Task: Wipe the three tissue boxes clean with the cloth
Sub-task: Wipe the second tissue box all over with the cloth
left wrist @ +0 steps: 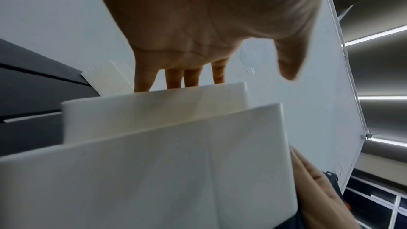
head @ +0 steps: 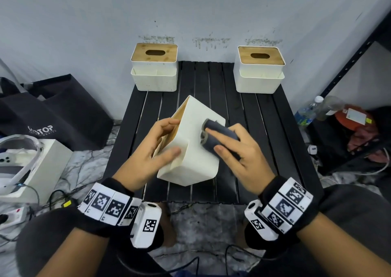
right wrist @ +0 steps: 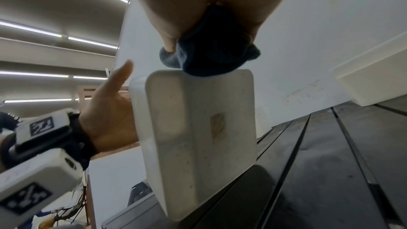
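A white tissue box [head: 196, 149] with a bamboo lid stands tipped on its side in the middle of the black slatted table [head: 264, 133]. My left hand [head: 156, 147] grips it, fingers on the lid side and thumb on the white face. My right hand [head: 230, 147] holds a rolled dark grey cloth [head: 218, 136] and presses it against the box's upturned face. In the right wrist view the cloth [right wrist: 211, 53] sits on the box's [right wrist: 198, 128] top edge. Two more tissue boxes stand upright at the back left [head: 154, 67] and back right [head: 259, 69].
A black bag [head: 53, 111] and a white box with a headset [head: 25, 162] lie on the floor at left. At right stands a black metal shelf [head: 349, 65], with bottles [head: 309, 111] and clutter beneath. Cables run across the floor near my knees.
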